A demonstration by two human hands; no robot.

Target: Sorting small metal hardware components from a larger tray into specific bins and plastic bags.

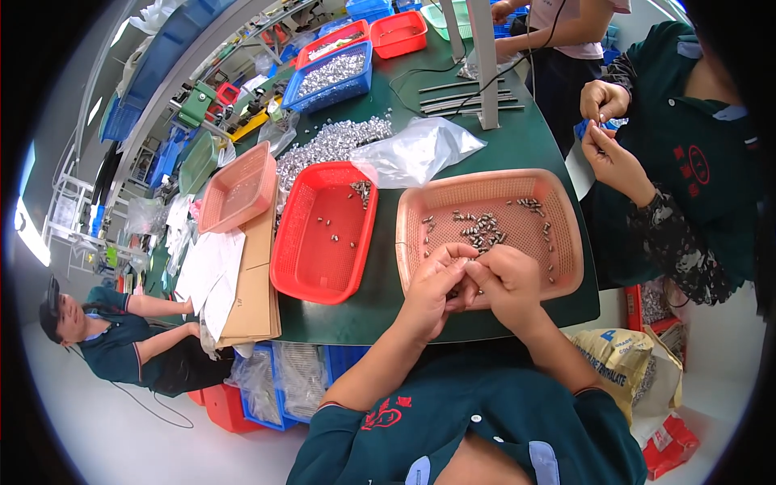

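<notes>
Both of my hands meet over the near rim of a pink perforated basket (pixel 517 194). My left hand (pixel 440 283) has its fingers curled in, and a small dark metal piece shows at its fingertips. Against it, my right hand (pixel 509 281) pinches with thumb and forefinger; whatever it grips is hidden. Small metal fittings (pixel 485 230) lie heaped in the middle of the basket, with others scattered toward its sides. Left of it stands a red basket (pixel 319 287) with a few of the same fittings in it.
Silvery parts (pixel 331 145) are piled behind the red basket, beside a clear plastic bag (pixel 420 153). A blue basket (pixel 360 81) of parts stands farther back. Cardboard (pixel 255 291) lies at left. A co-worker's hands (pixel 606 121) are at right; another person (pixel 129 331) is at left.
</notes>
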